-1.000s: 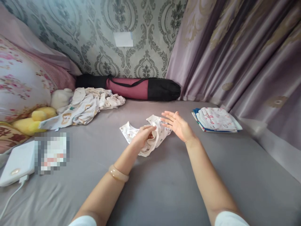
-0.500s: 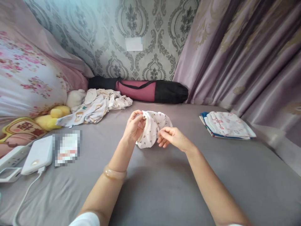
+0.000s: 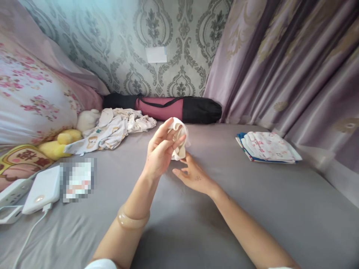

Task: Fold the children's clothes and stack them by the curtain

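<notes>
My left hand (image 3: 161, 149) is raised over the middle of the bed and holds a white printed cloth (image 3: 180, 147), bunched around its fingers. The cloth looks like a small garment, but its kind is hard to make out. Some of it is hidden behind my fingers. Just below and to the right, my right hand (image 3: 193, 173) is open with its fingers apart. One fingertip is at the lower edge of the cloth; I cannot tell whether it touches.
A folded pile of clothes (image 3: 269, 147) lies at the right. Crumpled printed clothes (image 3: 112, 129) lie at the back left, by a yellow plush toy (image 3: 60, 144). A maroon and black bag (image 3: 162, 107) lies along the wall. A white power bank (image 3: 43, 190) with a cable sits at the left.
The cloth has been lifted and gathered into a smaller bunch at my left hand. My left hand has turned and risen; my right hand has let go and opened, slightly lower and to the left.
</notes>
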The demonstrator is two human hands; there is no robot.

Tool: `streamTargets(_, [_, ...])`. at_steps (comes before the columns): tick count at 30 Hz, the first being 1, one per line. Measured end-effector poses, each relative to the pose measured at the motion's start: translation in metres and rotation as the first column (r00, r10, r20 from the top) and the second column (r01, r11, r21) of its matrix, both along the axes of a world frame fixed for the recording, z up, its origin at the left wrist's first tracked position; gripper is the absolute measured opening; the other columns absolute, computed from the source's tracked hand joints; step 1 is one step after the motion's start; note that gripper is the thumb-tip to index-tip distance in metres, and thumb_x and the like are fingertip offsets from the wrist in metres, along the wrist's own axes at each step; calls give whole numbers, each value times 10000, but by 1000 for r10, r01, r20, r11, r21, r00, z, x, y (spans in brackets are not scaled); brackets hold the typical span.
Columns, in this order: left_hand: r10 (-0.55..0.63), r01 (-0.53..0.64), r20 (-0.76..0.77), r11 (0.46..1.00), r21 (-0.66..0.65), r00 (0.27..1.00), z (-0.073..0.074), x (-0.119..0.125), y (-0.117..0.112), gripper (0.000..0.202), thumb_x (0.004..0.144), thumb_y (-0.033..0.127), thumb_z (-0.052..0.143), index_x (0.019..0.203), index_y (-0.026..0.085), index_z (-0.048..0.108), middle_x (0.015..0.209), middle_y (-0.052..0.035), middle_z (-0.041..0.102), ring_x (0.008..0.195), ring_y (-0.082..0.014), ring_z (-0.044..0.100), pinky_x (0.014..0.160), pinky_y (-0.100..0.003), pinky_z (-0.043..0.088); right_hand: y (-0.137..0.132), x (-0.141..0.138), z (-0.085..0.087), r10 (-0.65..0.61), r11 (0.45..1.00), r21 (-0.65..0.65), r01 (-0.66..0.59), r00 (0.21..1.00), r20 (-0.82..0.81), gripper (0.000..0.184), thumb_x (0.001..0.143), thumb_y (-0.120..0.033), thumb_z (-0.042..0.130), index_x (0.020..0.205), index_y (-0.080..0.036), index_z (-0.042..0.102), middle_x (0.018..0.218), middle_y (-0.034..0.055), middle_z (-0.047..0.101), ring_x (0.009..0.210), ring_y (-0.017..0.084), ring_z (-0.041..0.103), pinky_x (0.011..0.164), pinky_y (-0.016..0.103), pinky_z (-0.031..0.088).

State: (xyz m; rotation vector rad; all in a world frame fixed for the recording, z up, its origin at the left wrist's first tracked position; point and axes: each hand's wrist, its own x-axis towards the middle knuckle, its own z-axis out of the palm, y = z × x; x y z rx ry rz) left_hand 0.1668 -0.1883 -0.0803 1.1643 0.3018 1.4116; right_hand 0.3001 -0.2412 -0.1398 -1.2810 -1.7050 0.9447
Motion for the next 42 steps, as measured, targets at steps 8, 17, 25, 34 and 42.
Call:
streamTargets(8, [-61,74,-91,987,142,994,0,0,-5,507,805,208,614,1299,308,561,1346,-38,555,1357,-300,387,1078,-455,407,26,15,-15,-276,949,121,290,954,-120,453,829,-296,580,1274,-242,518,1234,74,616,1053,197,611,824,326,545])
streamTargets(17, [198,-169,-156,968,185,968,-8,-9,17,489,767,172,639,1245,271,603,1211,-50,629,1131,-218,591,943,-371,514,42,47,-18,-237,964,48,263,924,-301,279,787,-343,620,996,-172,693,1020,62,727,955,197,664,883,343,499])
streamTargets(25, [577,-484,-581,811,329,573,-16,-39,59,348,763,250,614,1097,179,679,766,-17,667,699,-148,615,724,-286,495,48,80,18,-283,955,16,296,925,-254,335,657,-451,729,800,-159,651,830,48,714,774,177,642,781,323,492])
streamTargets(34, [548,-235,-723,836,496,421,22,-58,83,238,704,402,672,766,174,701,780,-36,601,827,-186,544,739,-272,429,57,114,86,-235,971,46,237,971,-47,445,601,-534,774,694,-181,522,610,-63,514,555,79,449,541,221,348])
streamTargets(42, [-182,158,-726,982,-102,663,55,-58,87,395,596,439,803,843,164,664,795,-38,665,697,-142,590,627,-239,449,52,135,149,-93,990,-97,106,988,123,427,547,-478,825,811,-177,677,757,19,661,680,149,594,610,250,463])
